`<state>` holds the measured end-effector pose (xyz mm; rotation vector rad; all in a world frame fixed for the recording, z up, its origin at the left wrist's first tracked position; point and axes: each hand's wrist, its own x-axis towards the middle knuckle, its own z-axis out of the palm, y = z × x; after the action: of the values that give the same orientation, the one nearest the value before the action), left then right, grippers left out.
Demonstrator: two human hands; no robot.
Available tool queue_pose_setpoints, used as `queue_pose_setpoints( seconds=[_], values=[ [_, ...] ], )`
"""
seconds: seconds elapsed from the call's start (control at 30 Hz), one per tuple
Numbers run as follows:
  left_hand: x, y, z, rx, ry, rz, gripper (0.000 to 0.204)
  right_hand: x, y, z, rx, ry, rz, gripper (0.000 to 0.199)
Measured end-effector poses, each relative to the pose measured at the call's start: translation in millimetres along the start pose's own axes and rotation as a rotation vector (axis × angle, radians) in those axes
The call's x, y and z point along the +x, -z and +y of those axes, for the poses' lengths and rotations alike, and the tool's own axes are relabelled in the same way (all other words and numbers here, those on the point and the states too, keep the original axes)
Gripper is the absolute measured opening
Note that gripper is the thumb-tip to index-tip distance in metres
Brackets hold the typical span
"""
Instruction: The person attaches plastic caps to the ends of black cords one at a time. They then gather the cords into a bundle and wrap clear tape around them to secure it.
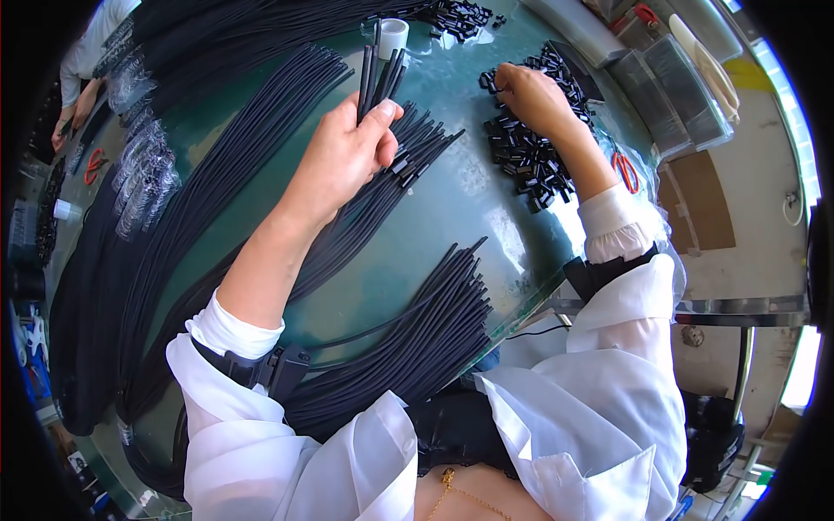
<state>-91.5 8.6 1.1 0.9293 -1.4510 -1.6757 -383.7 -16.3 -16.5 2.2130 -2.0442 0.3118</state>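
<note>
My left hand (334, 156) is closed round a few thin black cords (379, 82), whose ends stick up above the fist. Over on the right, my right hand (532, 97) reaches into a pile of small black cylindrical pieces (528, 161). Its fingers are drawn together at the pile's far left edge, and whatever they pinch is hidden. Just beyond my left wrist lies a bundle of black cords (365, 208), some ends carrying dark pieces. A second cord bundle (417, 334) rests nearer to me, its ends fanned toward the right.
The green table (469, 213) also bears a long cord bundle (252, 130) at left, a white tape roll (393, 36) and another small black heap (460, 17). Red-handled scissors (625, 172) and clear plastic bins (678, 95) stand at right. A co-worker's hands (82, 108) show far left.
</note>
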Motion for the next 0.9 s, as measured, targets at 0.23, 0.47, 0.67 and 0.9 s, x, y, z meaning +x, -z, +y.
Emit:
queue_pose_setpoints(
  seconds=[0.23, 0.47, 0.67, 0.9],
  values=[
    [0.7, 5.4, 5.7, 0.038, 0.044, -0.054, 0.018, -4.4, 9.9, -17.5, 0.42, -0.038, -0.107, 0.016],
    [-1.3, 1.9, 4.9, 0.114, 0.037, -0.086, 0.017, -31.5, 51.8, -68.2, 1.088, 0.118, -0.235, 0.018],
    [-2.6, -2.1, 1.9, 0.108, -0.023, -0.077, 0.017, -35.3, 57.3, -69.2, 0.988, 0.21, -0.235, 0.014],
    [-5.0, -3.3, 5.8, 0.151, -0.019, -0.091, 0.016, -35.7, 59.0, -68.1, 0.941, 0.208, -0.305, 0.013]
  ],
)
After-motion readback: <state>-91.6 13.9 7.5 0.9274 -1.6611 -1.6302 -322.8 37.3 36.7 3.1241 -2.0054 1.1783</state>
